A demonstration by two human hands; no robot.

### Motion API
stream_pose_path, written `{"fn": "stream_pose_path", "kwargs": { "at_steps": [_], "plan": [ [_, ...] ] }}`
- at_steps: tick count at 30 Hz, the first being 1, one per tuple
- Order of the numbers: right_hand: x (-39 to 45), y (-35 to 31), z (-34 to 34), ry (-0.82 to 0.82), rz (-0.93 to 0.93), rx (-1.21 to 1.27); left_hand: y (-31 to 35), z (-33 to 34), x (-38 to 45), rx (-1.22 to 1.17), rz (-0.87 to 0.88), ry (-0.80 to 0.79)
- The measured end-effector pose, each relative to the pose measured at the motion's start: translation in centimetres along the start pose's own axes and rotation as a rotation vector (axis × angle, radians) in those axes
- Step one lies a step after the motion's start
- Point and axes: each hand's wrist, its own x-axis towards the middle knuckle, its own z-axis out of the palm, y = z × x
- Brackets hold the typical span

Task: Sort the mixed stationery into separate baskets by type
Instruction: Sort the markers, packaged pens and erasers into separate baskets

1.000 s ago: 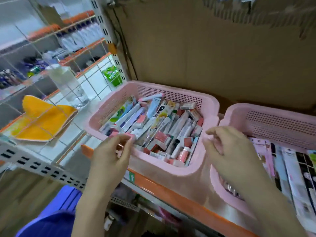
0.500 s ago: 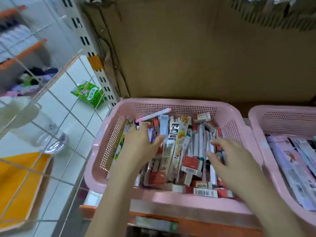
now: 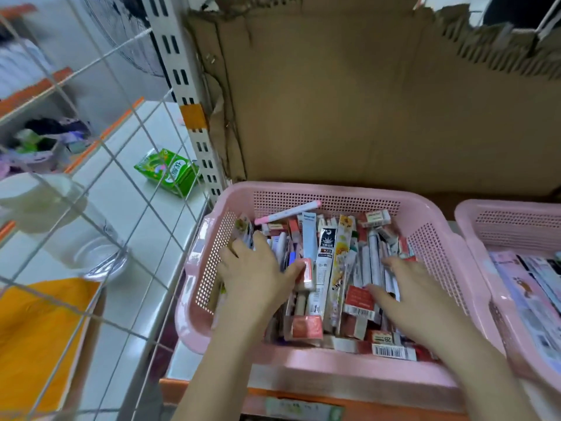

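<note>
Head view: both hands are down inside the near pink basket (image 3: 334, 189), palms over the stationery. Left hand (image 3: 258, 271) lies on the left part of the pile, fingers spread and fairly straight; its thumb presses against a small pink-capped box (image 3: 307, 270). Whether the thumb merely touches the box or is beginning to pinch it cannot be told. Right hand (image 3: 416, 299) rests flat on the right part of the pile, fingers extended toward the grey-white tubes (image 3: 374, 256), holding nothing.

Judgement: the flat, spread posture suits raking through and parting the heap to expose one type, not lifting; the step in hand looks like searching or selecting.

Contents of the basket: long narrow packets and boxes lying mostly front to back, packed side by side, among them a black-and-white packet (image 3: 326, 247) and a yellow-printed packet (image 3: 341, 262). Short red boxes (image 3: 306, 326) and barcode-labelled boxes (image 3: 391, 350) lie along the near wall. A pink-and-white pen (image 3: 287, 212) lies crosswise on top at the far edge. Types remain mixed, so sorting here seems early.

A second pink basket (image 3: 473, 214) stands just beside to the right, holding flat printed packs (image 3: 528, 287) of similar kind, probably a destination. Both sit on an orange-edged shelf (image 3: 303, 396) backed by torn cardboard (image 3: 364, 101). Left, beyond a wire grid (image 3: 133, 123), a green carton (image 3: 168, 171) lies on white tiles.
</note>
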Motion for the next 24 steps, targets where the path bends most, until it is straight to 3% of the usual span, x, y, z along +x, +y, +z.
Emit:
{"fn": "stream_pose_path", "kwargs": {
  "at_steps": [9, 13, 17, 21, 24],
  "plan": [
    [-0.5, 0.3, -0.1, 0.048, -0.034, 0.074, 0.0, -0.5, 0.9, -0.243, 0.055, -0.029],
    [-0.7, 0.7, -0.6, 0.077, -0.035, 0.099, 1.6, -0.5, 0.3, -0.130, 0.117, -0.144],
    [-0.6, 0.8, -0.3, 0.077, -0.016, 0.093, 2.2, -0.8, 0.6, -0.173, 0.099, -0.222],
    [-0.4, 0.8, -0.2, 0.087, -0.009, 0.089, 3.1, -0.2, 0.3, -0.026, 0.117, -0.176],
    [-0.5, 1.1, -0.3, 0.084, 0.007, 0.101, 3.1, 0.5, 0.3, -0.007, 0.020, -0.178]
  ]
}}
